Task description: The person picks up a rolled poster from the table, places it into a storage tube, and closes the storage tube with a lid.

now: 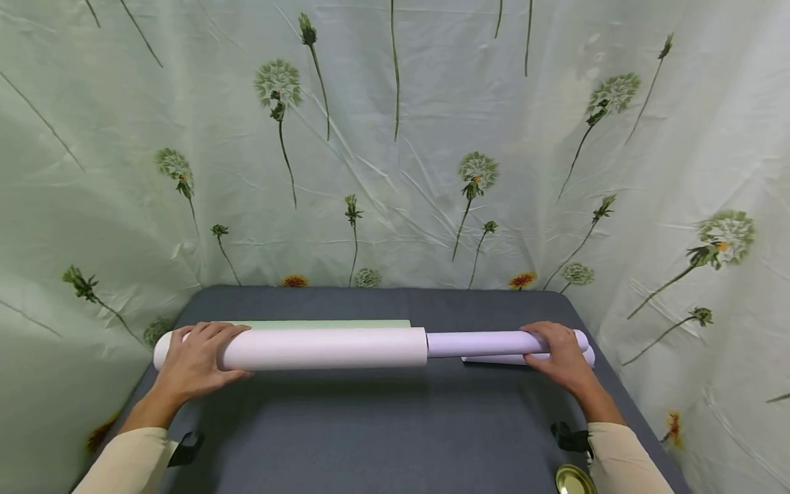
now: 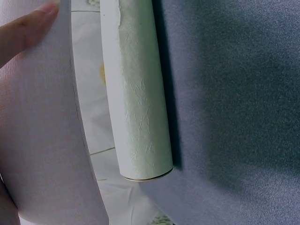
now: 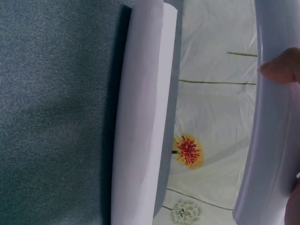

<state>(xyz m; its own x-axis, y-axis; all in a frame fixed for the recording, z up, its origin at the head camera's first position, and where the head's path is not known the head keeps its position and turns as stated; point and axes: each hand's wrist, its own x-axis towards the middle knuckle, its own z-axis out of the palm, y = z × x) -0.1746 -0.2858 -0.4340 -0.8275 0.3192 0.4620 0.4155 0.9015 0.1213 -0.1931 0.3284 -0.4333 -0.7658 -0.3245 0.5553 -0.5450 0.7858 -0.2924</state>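
My left hand grips a thick, pale pinkish-white roll near its left end, holding it level above the table. A thinner lavender-white roll is held by my right hand near its right end. The two rolls lie in one line, and the thin one's left end meets the thick one's right end; whether it sits inside cannot be seen. Below and behind the thick roll, a pale green roll with a creased surface lies on the table. Another white roll rests on the table below my right hand.
A dark grey cloth-covered table spreads beneath. Pale curtains with dandelion prints hang behind it and along both sides. A round gold-coloured lid or tin is at the near right, beside my right sleeve.
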